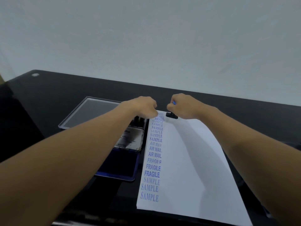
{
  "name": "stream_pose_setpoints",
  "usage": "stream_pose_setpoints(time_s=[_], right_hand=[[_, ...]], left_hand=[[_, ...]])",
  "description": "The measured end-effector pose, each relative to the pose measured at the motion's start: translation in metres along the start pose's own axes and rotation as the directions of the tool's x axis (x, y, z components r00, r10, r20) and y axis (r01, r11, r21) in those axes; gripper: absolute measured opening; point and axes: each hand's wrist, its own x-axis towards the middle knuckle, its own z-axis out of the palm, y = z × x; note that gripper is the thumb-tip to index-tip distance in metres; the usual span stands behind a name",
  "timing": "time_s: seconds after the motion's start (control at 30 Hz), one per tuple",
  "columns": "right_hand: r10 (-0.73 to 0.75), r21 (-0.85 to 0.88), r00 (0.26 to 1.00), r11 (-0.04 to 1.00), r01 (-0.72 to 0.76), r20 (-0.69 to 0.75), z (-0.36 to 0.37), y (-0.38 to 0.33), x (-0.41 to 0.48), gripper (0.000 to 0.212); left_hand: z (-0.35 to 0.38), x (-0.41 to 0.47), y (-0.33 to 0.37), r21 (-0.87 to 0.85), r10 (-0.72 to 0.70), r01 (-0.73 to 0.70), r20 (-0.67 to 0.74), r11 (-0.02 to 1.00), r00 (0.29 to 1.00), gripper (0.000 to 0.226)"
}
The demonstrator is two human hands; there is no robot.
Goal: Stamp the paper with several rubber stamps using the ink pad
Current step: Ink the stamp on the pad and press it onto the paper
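Note:
A white paper [192, 160] lies on the black desk, with a column of blue prints down its left side reading AMENDED, SAMPLE, AIR MAIL and FRAGILE. My right hand [184, 106] grips a black rubber stamp [171, 115] with a blue top, its base down on the paper's far edge beside the AMENDED prints. My left hand [143, 106] rests with curled fingers on the paper's far left corner. The open blue ink pad [120, 168] sits left of the paper, partly under my left forearm, its lid [132, 139] raised.
A clear acrylic tray [88, 113] lies beyond the ink pad on the black desk [65, 88]. A pale wall rises behind the desk's far edge. A round grommet [35, 74] marks the desk's far left corner.

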Motion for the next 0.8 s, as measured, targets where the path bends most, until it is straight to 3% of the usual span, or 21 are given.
stream_pose_setpoints(time_s=[0.17, 0.8], right_hand=[[-0.02, -0.056, 0.999, 0.998, 0.022, 0.038, 0.005, -0.001, 0.005, 0.019], [0.012, -0.07, 1.0, 0.997, -0.011, 0.011, 0.022, 0.003, 0.011, 0.014]], left_hand=[[0.003, 0.003, -0.001, 0.018, -0.001, 0.001, 0.011, 1.0, 1.0, 0.032], [0.003, 0.005, -0.003, 0.005, 0.01, -0.01, 0.017, 1.0, 1.0, 0.033]])
